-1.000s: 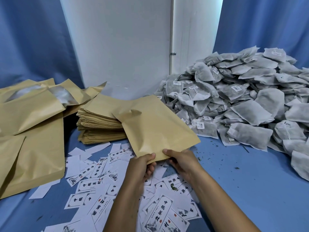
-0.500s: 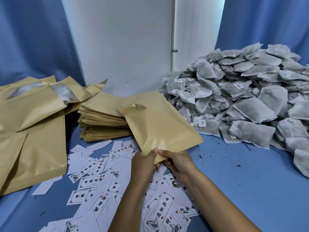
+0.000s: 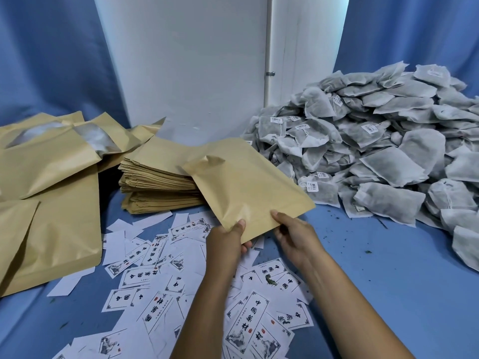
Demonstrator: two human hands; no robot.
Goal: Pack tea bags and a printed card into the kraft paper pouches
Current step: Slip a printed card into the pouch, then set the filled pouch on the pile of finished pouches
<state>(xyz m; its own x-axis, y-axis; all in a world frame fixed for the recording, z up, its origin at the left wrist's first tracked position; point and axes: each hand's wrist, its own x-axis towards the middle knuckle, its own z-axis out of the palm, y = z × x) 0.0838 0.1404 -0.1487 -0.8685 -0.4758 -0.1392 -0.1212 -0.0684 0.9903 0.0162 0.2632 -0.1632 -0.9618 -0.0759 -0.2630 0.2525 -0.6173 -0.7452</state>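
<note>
A flat kraft paper pouch (image 3: pixel 246 187) is held tilted above the blue table, its near edge toward me. My left hand (image 3: pixel 228 242) pinches that near edge at its left corner. My right hand (image 3: pixel 293 234) grips the same edge a little to the right, thumb on top. Printed white cards (image 3: pixel 248 325) lie scattered on the table under both hands. A large heap of grey tea bags (image 3: pixel 383 151) fills the right side. A stack of flat empty pouches (image 3: pixel 158 185) sits just behind the held pouch.
Bulkier kraft pouches (image 3: pixel 51 182) with silver lining showing at their mouths lie piled at the left. A white wall panel (image 3: pixel 186 60) and blue curtains close off the back. Loose tea crumbs dot the blue tabletop (image 3: pixel 375 275) at the right.
The pouch has stayed in both hands and shifted slightly; my hands have moved a little apart along its near edge, the left thumb now on top of the corner.
</note>
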